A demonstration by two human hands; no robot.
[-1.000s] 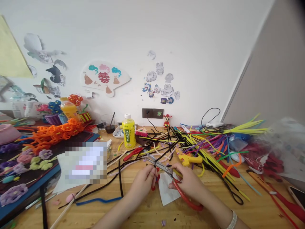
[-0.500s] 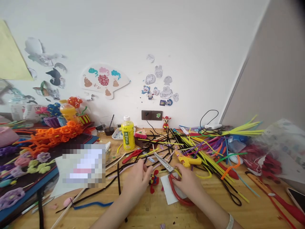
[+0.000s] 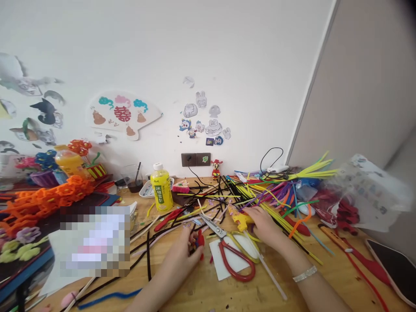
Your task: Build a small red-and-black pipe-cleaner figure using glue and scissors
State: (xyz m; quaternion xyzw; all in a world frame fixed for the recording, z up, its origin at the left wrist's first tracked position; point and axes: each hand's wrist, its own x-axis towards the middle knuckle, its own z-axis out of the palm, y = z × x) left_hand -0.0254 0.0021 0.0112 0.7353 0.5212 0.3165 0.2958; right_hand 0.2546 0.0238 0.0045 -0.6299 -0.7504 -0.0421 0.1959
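Observation:
My left hand (image 3: pixel 182 256) is closed around a small red and blue pipe-cleaner figure (image 3: pixel 200 245), its fingers hiding part of it. To the right, my right hand (image 3: pixel 264 226) is closed on the yellow handle of a glue gun (image 3: pixel 239 220), whose nozzle is hard to make out. A pale glue stick (image 3: pixel 272 277) sticks out of the gun's back end toward the front edge. Between my hands lie scissors (image 3: pixel 222 236) with one red and one yellow handle loop. They rest partly on a white square of paper (image 3: pixel 216 260).
Pipe cleaners (image 3: pixel 260 195) are heaped behind and to the right. A yellow drink bottle (image 3: pixel 161 188) stands at the back, left of a wall socket (image 3: pixel 196 159). Orange flowers (image 3: pixel 61 195) are at left, a phone (image 3: pixel 394 271) at far right.
My right hand has let go of the scissors, now on the table, and taken hold of the glue gun. My left hand has picked up the red figure. The view has turned right.

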